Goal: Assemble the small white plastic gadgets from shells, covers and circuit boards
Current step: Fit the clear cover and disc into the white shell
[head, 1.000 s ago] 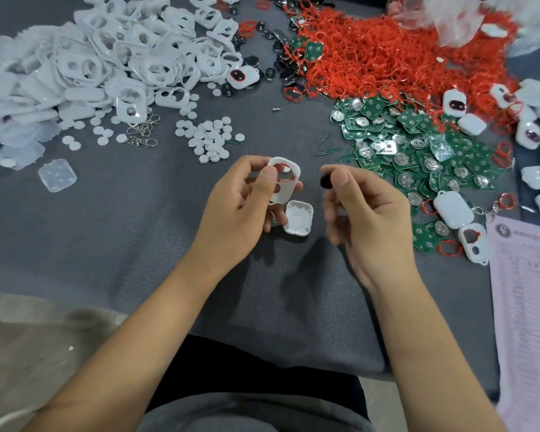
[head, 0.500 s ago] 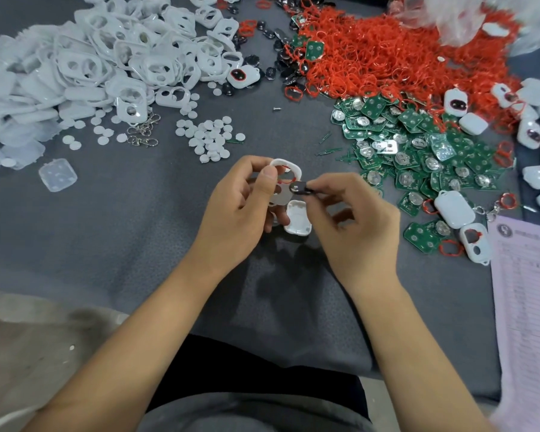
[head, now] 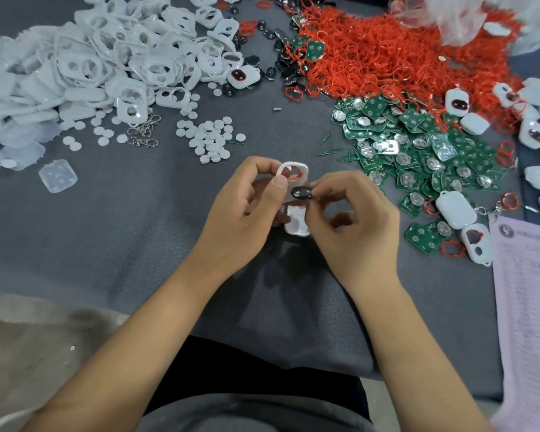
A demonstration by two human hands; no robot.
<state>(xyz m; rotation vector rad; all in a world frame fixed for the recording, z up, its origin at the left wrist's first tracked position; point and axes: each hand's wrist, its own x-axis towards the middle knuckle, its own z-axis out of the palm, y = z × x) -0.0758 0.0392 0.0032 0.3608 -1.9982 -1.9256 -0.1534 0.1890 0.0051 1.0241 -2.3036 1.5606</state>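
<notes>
My left hand (head: pixel 240 210) holds a white cover (head: pixel 292 173) upright between thumb and fingers, a red ring seated in its opening. My right hand (head: pixel 353 219) pinches a small black oval insert (head: pixel 300 193) just beside that cover, touching its lower edge. A white shell (head: pixel 297 222) lies open side up on the grey table (head: pixel 138 232) beneath my hands. Green circuit boards (head: pixel 418 145) are heaped to the right, red rings (head: pixel 387 54) far right, white covers (head: pixel 106 57) far left.
</notes>
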